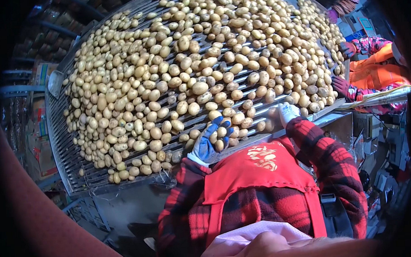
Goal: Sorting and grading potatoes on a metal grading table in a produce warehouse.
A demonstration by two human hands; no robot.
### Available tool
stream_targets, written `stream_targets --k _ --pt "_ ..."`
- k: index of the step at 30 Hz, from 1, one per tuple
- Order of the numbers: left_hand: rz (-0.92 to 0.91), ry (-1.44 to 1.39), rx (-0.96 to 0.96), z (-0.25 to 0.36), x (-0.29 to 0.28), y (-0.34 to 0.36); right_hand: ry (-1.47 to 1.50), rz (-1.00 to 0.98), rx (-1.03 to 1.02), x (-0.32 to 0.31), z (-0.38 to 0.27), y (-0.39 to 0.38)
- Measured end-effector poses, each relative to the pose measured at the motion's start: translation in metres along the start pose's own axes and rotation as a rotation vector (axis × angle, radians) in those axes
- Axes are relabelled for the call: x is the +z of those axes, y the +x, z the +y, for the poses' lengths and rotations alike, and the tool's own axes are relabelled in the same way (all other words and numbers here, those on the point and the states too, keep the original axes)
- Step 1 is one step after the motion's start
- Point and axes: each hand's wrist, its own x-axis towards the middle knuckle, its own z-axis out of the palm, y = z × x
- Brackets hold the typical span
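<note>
Many potatoes (135,74) lie spread over a slatted metal grading table (61,133). My left hand (204,144), in a blue glove with a white cuff, is at the near edge. Its fingers curl around a few small potatoes (219,145) that rest against the palm. My right hand (288,112), in a white and blue glove, reaches over the near edge farther right. Beside it is a blurred potato (269,125); the right fingers are mostly hidden and smeared, so their grip does not show.
A metal rim (325,111) bounds the table's near right side. At the right, a co-worker in an orange apron (380,70) has gloved hands (342,85) at the potatoes. Another person's sleeve (346,2) shows behind. Stacked cartons (42,138) stand at the left.
</note>
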Motion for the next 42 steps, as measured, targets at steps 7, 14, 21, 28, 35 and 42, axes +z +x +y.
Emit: stream_targets --k 7,14,21,28,35,42 --pt "-0.122 -0.197 -0.039 0.002 -0.006 0.006 0.019 -0.090 0.046 0.009 0.009 0.021" --pt "-0.111 -0.331 -0.027 0.004 -0.014 -0.004 0.226 -0.067 0.091 -0.018 0.011 0.009" --pt "-0.006 -0.469 0.020 0.026 -0.040 0.000 0.322 -0.035 0.167 -0.007 0.013 0.004" --pt "-0.073 -0.342 -0.030 0.032 -0.026 0.055 0.698 0.381 0.355 0.058 0.017 0.004" --pt "-0.141 -0.413 -0.135 0.024 -0.023 0.056 1.922 0.353 0.266 0.021 0.041 -0.012" --pt "0.011 -0.388 -0.242 0.030 -0.009 0.044 2.063 0.594 -0.284 0.025 0.015 -0.095"
